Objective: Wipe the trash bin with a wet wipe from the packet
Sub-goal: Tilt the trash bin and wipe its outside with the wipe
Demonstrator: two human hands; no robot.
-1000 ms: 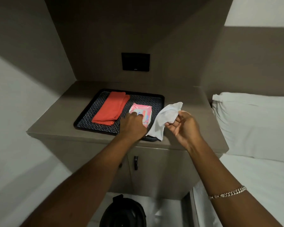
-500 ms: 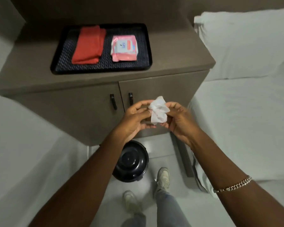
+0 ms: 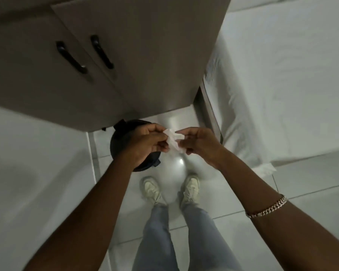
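Note:
A white wet wipe [image 3: 174, 141], crumpled, is pinched between both of my hands. My left hand [image 3: 146, 142] grips its left side and my right hand [image 3: 201, 142] grips its right side. Below my left hand a black round trash bin [image 3: 118, 141] stands on the floor at the foot of the cabinet. My hand and forearm cover most of the bin. The wipes packet is out of view.
A brown cabinet [image 3: 145, 65] with two black door handles [image 3: 101, 51] fills the top of the view. The white bed [image 3: 282, 85] lies at the right. My feet in pale shoes [image 3: 190, 189] stand on the light tiled floor just behind the bin.
My view has tilted down from the cabinet top, so the tray and packet left the view. Both hands came down with the wipe and now hover over the bin.

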